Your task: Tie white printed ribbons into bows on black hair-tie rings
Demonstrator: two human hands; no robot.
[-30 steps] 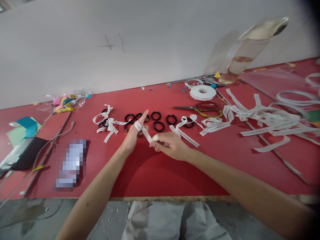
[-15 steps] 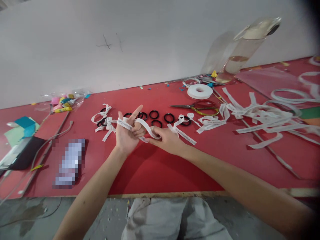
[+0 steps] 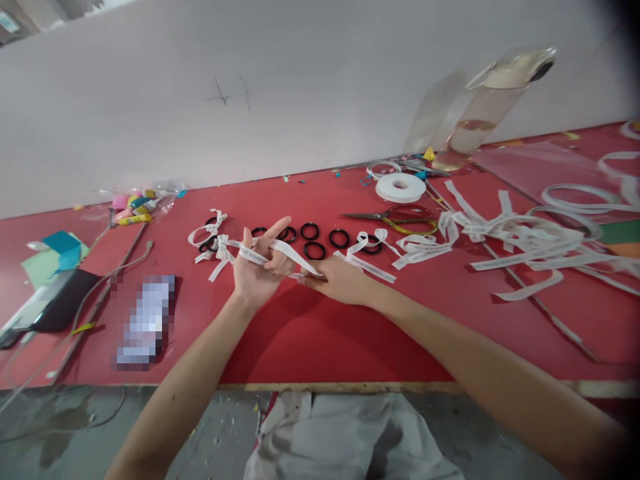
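Note:
A white printed ribbon (image 3: 254,256) runs across the fingers of my left hand (image 3: 257,277), whose index finger and thumb point up while the other fingers curl over the ribbon. My right hand (image 3: 340,279) pinches the ribbon's other end, and a short stretch spans the gap between the hands. Just beyond my hands lie several black rings (image 3: 315,251) on the red table. White ribbon bows (image 3: 220,245) sit with black rings to the left of my left hand. Another ribbon piece with a black ring (image 3: 371,244) lies beyond my right hand.
Scissors (image 3: 395,219) and a white ribbon roll (image 3: 401,187) lie at the back. Loose cut ribbons (image 3: 525,233) cover the right side. A bottle (image 3: 475,127) stands against the wall. At left are a phone (image 3: 145,320), a black case (image 3: 65,300) and a cable (image 3: 120,267).
My right hand has turned over, knuckles up, and the ribbon between my hands is now pulled straighter instead of looping. The ribbon's lettering on my left hand has shifted. The camera view has moved slightly.

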